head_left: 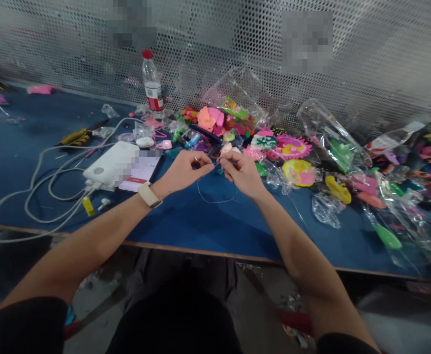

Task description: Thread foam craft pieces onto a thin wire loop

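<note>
My left hand and my right hand meet fingertip to fingertip above the blue table, each closed in a pinch. Between them runs a thin pale thread, and its loose part hangs below in a curved loop. The left thumb and forefinger press on the thread from one side, the right ones from the other. Whether a needle or a bead sits at the fingertips is too small to tell. Just beyond the hands lies a heap of colourful foam pieces, partly hidden by the fingers.
A phone and white power bank with looping cables lie left, near yellow-black pliers. A bottle stands against the perforated metal wall. Plastic bags and a green spoon-shaped piece lie right. The table's edge is close.
</note>
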A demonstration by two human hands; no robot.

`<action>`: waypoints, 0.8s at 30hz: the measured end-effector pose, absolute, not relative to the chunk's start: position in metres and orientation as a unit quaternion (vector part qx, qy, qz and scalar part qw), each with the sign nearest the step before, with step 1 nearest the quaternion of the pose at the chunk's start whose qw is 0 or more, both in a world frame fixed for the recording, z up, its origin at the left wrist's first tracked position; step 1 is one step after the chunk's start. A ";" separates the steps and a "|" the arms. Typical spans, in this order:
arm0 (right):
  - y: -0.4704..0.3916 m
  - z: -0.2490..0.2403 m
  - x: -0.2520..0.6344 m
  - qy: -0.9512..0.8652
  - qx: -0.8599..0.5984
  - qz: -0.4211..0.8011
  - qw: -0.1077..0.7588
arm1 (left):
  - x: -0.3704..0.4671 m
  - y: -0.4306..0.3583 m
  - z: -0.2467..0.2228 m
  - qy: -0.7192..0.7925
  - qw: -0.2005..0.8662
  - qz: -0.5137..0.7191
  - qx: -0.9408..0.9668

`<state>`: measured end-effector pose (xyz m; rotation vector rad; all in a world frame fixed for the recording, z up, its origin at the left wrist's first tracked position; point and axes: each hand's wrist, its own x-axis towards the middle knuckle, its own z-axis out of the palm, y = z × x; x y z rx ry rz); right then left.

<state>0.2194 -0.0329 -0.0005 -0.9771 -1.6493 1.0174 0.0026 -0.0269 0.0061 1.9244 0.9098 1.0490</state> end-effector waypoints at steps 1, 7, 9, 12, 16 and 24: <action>-0.033 -0.001 0.219 -0.672 -0.398 0.417 0.465 | 0.002 -0.027 0.007 0.354 0.393 0.404 0.747; -0.034 -0.001 0.218 -0.664 -0.395 0.431 0.466 | -0.001 -0.026 0.007 0.346 0.447 0.385 0.730; -0.034 -0.001 0.218 -0.663 -0.392 0.438 0.464 | -0.001 -0.026 0.008 0.345 0.451 0.383 0.729; -0.034 -0.002 0.217 -0.658 -0.389 0.452 0.460 | -0.001 -0.027 0.009 0.340 0.463 0.382 0.724; -0.032 -0.005 0.217 -0.647 -0.380 0.482 0.453 | 0.001 -0.029 0.009 0.345 0.494 0.380 0.701; -0.029 -0.011 0.218 -0.648 -0.393 0.466 0.456 | 0.001 -0.033 0.013 0.342 0.493 0.365 0.712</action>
